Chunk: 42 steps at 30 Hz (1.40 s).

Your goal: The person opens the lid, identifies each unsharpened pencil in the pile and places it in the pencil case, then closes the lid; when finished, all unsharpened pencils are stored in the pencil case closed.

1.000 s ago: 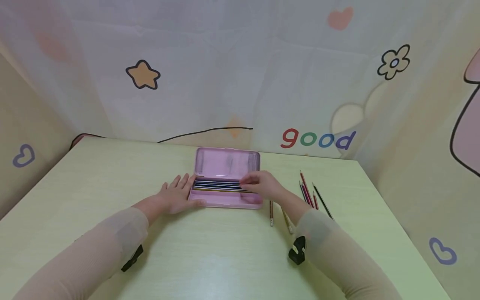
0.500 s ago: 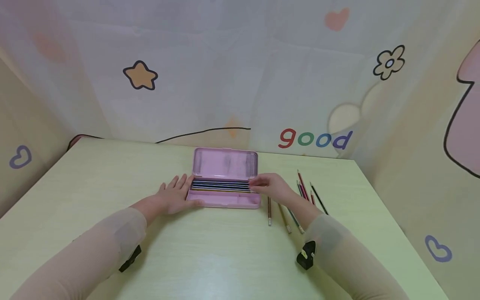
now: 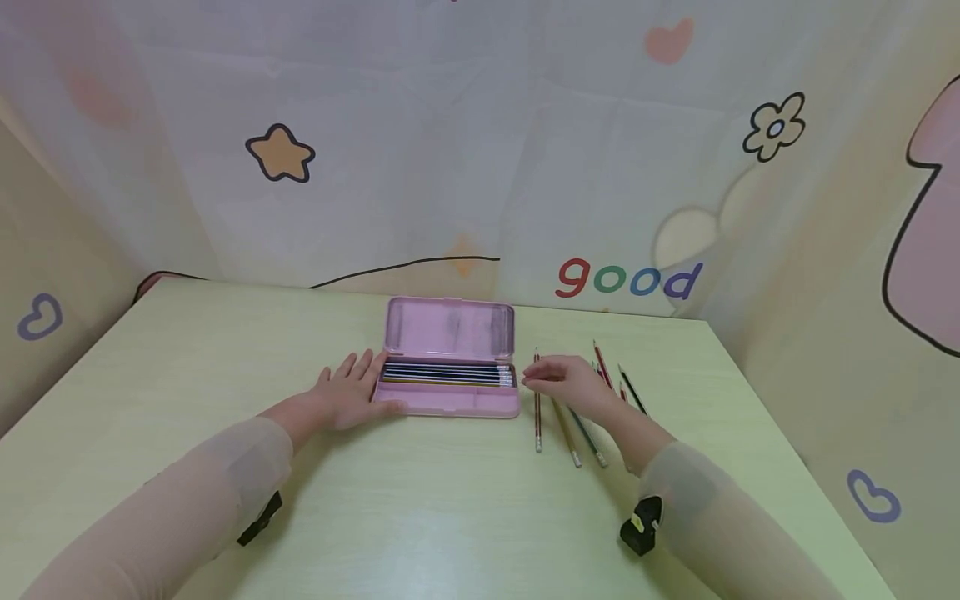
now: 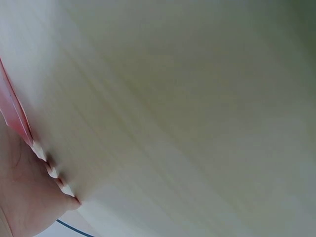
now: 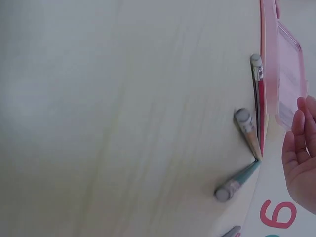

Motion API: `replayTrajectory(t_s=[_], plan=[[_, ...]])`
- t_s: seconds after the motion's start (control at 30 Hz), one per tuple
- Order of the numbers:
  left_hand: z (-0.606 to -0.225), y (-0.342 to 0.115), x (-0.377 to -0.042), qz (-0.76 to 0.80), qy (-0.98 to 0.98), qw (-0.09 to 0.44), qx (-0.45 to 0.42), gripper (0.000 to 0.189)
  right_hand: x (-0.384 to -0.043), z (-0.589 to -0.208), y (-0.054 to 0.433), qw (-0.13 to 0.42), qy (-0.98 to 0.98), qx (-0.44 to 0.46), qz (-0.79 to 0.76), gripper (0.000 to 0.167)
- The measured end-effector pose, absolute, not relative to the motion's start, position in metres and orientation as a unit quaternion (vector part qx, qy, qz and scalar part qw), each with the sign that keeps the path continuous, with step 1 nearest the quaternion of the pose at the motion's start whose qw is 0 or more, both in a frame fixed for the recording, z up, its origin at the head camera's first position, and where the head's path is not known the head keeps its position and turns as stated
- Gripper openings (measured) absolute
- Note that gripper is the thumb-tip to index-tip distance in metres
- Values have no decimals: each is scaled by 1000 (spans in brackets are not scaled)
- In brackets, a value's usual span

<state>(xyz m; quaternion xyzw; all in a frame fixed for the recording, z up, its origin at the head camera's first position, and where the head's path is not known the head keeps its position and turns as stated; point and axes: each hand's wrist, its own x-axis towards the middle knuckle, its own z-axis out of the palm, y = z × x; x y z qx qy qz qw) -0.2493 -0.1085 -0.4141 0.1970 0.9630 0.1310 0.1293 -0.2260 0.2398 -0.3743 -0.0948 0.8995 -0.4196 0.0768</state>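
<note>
A pink pencil case (image 3: 435, 402) lies with its lid raised at the middle of the table. Several dark-sided pencils (image 3: 442, 373) with pale eraser ends sit in a row in its upper compartment, one yellowish pencil along the front. My left hand (image 3: 347, 398) rests flat against the case's left edge, fingers straight and spread. Just off the case's right edge, my right hand (image 3: 579, 387) hovers with loosely bent fingers and nothing between them. Below it lie a reddish-brown pencil (image 3: 537, 421), a gold pencil (image 3: 567, 435) and a green pencil (image 3: 589, 439), eraser ends toward me.
Farther right, red pencils (image 3: 603, 362) and a dark pencil (image 3: 634, 390) lie partly behind the right forearm. A printed curtain (image 3: 420, 167) hangs along the table's back edge. The pale table (image 3: 420, 517) extends in front of the case.
My right hand has moved right, from over the row's eraser ends to beside the case, uncovering those ends. The left hand stays at the case's left edge.
</note>
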Motion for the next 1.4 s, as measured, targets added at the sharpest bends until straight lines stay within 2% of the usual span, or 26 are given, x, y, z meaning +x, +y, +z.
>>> replayTrajectory(t_s=[0.43, 1.4], plan=[[-400, -107, -240, 136, 961, 137, 199, 108, -212, -379, 270, 61, 893, -98, -435, 24], [-395, -105, -236, 126, 963, 142, 192, 100, -198, -385, 291, 65, 884, -64, -458, 28]])
